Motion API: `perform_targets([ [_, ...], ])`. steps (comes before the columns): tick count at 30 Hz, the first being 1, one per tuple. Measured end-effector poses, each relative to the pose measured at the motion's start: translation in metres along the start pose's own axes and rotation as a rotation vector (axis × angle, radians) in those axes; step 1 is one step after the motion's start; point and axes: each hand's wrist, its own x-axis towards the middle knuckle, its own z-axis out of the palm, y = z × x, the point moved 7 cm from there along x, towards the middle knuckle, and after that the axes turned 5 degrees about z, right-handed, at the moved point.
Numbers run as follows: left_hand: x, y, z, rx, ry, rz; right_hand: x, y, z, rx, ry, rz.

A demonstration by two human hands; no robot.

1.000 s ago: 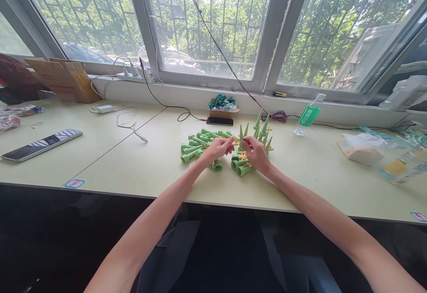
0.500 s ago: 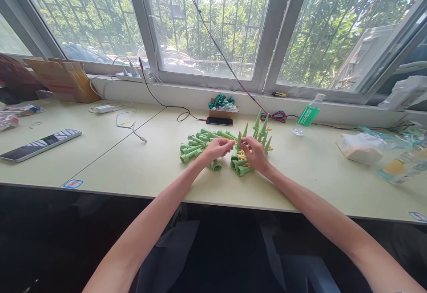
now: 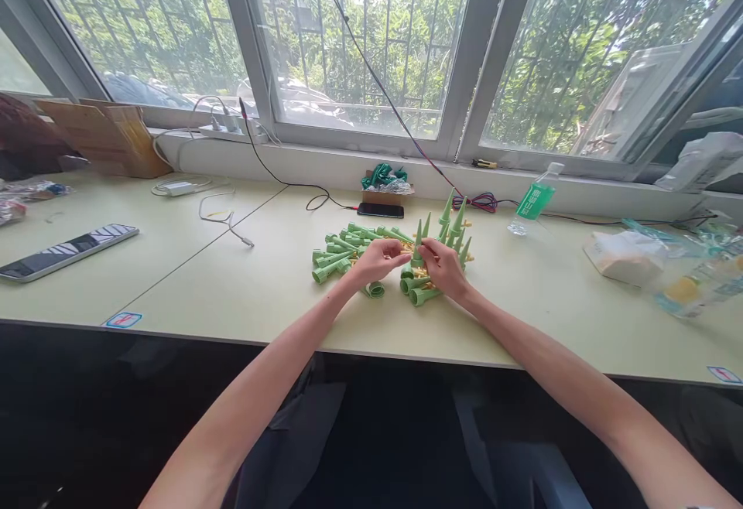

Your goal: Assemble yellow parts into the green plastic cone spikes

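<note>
My right hand (image 3: 444, 265) pinches a green plastic plant watering spike (image 3: 418, 244) that points upward, its lower part partly covered by my fingers. Just left of it is my left hand (image 3: 377, 261), with thumb and index finger slightly parted close to that spike; nothing shows clearly between them. Behind and left of my left hand lies a pile of green watering spikes (image 3: 330, 269) with yellow parts among them. More spikes (image 3: 457, 223) stand point-up beyond my right hand, and several lie with open round ends (image 3: 416, 296) toward me.
At the back, a black phone (image 3: 380, 210) lies before a small box with green wrapping (image 3: 386, 178). A water bottle (image 3: 531, 199) stands right. Plastic bags (image 3: 696, 285) lie far right. On the left are a white cable (image 3: 232, 230), a tablet-like device (image 3: 70, 252) and a cardboard box (image 3: 107, 138).
The spike in my right hand stands slightly higher and shows more of its length. My left thumb and index finger have parted a little. The camera view has shifted very slightly.
</note>
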Motion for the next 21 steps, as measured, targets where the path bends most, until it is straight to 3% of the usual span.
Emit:
perform_targets([
  [8, 0.001, 0.001, -0.002, 0.114, 0.060, 0.107, 0.002, 0.005, 0.001, -0.039, -0.004, 0.045],
  [21, -0.001, 0.015, 0.002, 0.350, 0.088, 0.321, 0.001, 0.012, 0.005, 0.113, -0.061, 0.186],
])
